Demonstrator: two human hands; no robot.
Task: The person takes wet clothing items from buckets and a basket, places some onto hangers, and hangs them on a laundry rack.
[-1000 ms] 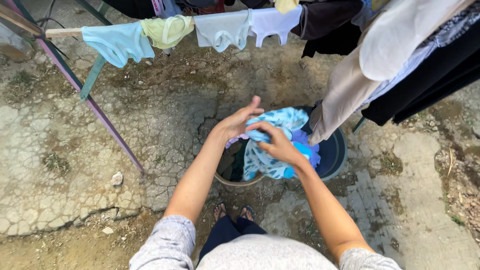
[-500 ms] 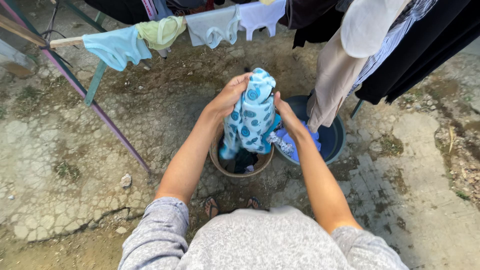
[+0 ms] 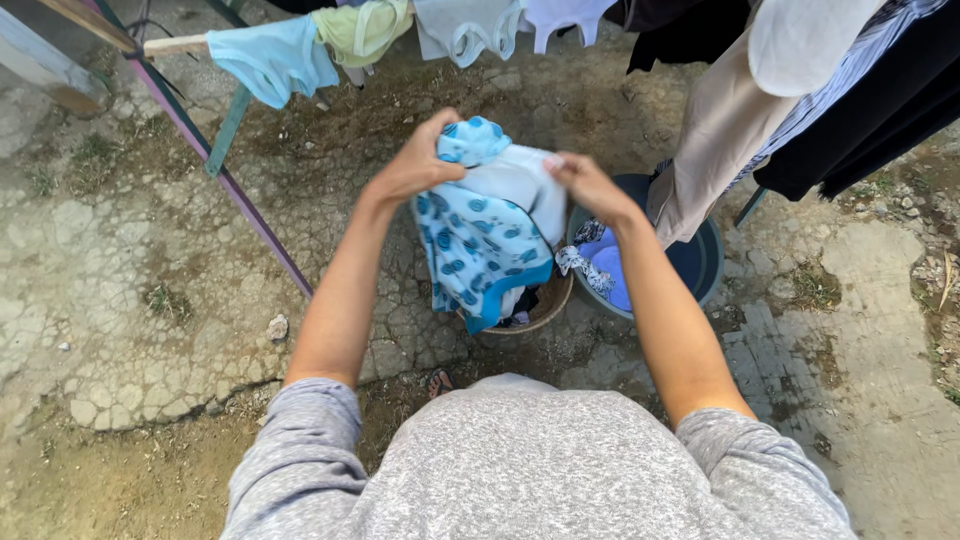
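above brown basket (image 3: pixel 545 305), both hands raised, left (image 3: pixel 415 165) and right (image 3: pixel 590 185) gripping blue-patterned garment (image 3: pixel 480 235).

A home yard: laundry on a drying rack (image 3: pixel 225 130) above cracked ground (image 3: pixel 120 290).

Cracked concrete ground (image 3: pixel 130 290) bears a brown basket (image 3: pixel 545 308), blue tub (image 3: pixel 700 262) and stone (image 3: pixel 277 327).

blue-patterned garment (image 3: pixel 478 240) between both hands, above basket (image 3: pixel 548 305)
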